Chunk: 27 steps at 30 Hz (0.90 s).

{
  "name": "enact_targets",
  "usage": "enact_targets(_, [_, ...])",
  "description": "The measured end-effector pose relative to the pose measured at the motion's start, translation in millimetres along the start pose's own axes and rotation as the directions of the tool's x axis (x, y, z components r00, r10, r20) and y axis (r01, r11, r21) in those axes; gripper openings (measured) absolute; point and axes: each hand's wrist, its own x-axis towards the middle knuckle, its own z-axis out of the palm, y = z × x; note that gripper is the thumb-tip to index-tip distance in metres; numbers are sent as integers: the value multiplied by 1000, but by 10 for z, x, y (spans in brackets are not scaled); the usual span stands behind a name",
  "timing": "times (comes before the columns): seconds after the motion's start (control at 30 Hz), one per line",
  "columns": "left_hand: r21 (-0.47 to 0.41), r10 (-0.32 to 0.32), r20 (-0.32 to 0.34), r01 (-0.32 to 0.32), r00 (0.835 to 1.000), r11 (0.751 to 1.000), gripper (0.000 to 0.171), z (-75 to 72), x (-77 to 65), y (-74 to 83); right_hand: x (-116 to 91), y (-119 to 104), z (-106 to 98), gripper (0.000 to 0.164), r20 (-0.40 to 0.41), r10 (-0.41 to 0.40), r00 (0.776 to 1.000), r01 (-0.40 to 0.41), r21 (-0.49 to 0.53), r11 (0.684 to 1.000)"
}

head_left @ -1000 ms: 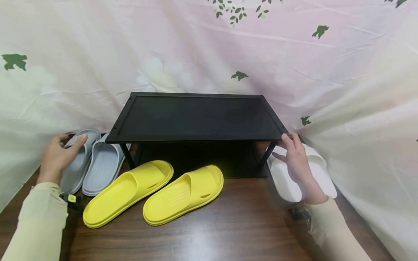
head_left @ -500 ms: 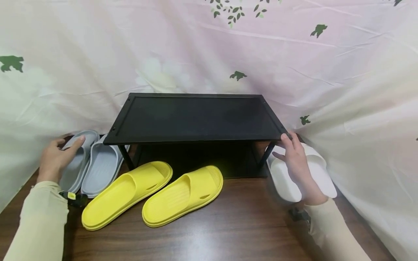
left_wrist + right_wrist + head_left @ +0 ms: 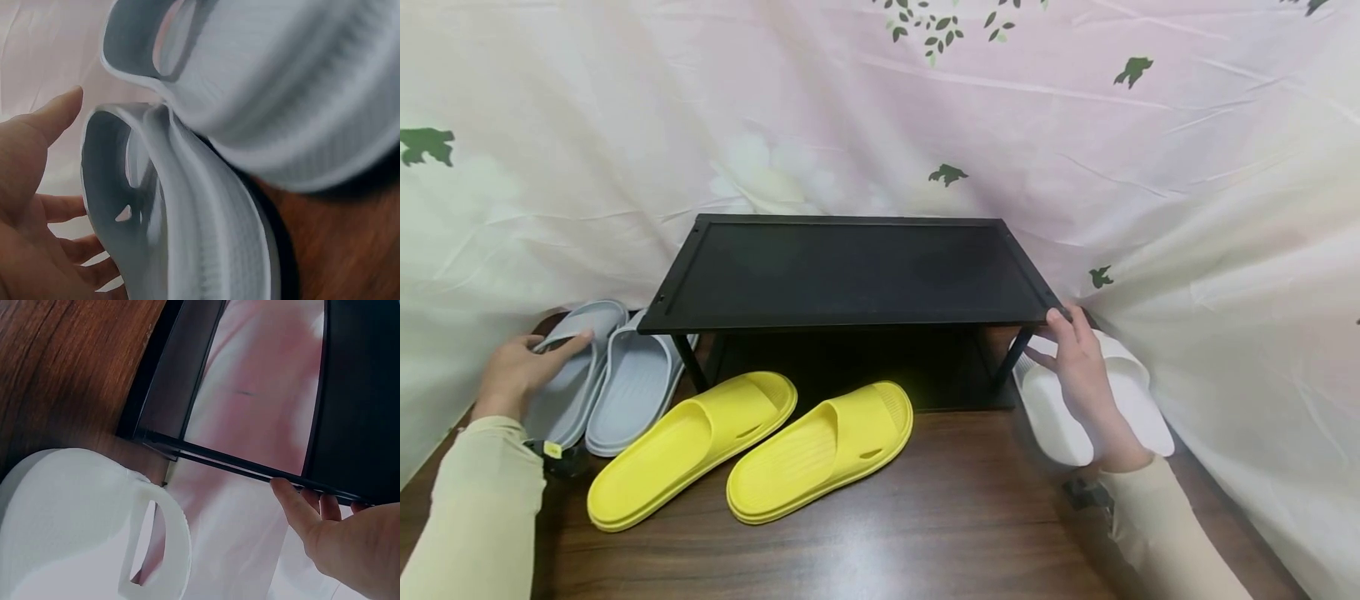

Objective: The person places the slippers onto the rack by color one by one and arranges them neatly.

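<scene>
On the left, my left hand (image 3: 520, 373) is at the strap of the outer grey slipper (image 3: 561, 404). In the left wrist view its fingers (image 3: 72, 250) reach behind the strap's outer side, and the thumb stands raised, apart from the strap. A second grey slipper (image 3: 628, 396) lies right beside the first. My right hand (image 3: 1082, 367) grips the front right corner of the black two-tier shoe rack (image 3: 850, 271); in the right wrist view, thumb and fingers pinch its thin side edge (image 3: 250, 472). White slippers (image 3: 1135, 400) lie partly hidden under the right forearm.
Two yellow slippers, one left (image 3: 662, 450) and one right (image 3: 820, 458), lie slanted before the rack, toes toward it. All stand on a brown wooden table (image 3: 940, 500). A pale printed cloth (image 3: 850, 100) hangs behind and along both sides.
My left hand has shifted slightly left and down, its thumb now lower by the grey slipper's strap. The right hand stays at the rack's corner. The slippers look unmoved.
</scene>
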Motion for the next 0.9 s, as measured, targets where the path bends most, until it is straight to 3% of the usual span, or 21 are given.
enact_targets(0.23, [107, 6, 31, -9, 1000, 994, 110, -58, 55, -5, 2, 15, -9, 30, 2, -4, 1000, 4, -11, 1000])
enact_targets(0.43, [231, 63, -6, -60, 998, 971, 106, -65, 101, -4, 7, 17, -19, 31, 1, 2, 1000, -2, -13, 1000])
enact_targets(0.67, [257, 64, -28, -55, 998, 965, 104, -55, 113, 4, 4, 0, -29, 28, 1, 1, 1000, -1, -1, 1000])
enact_targets(0.9, [288, 48, -24, -39, 999, 957, 90, -46, 122, 1, -2, -14, -27, 21, 16, 7, 1000, -8, 65, 998])
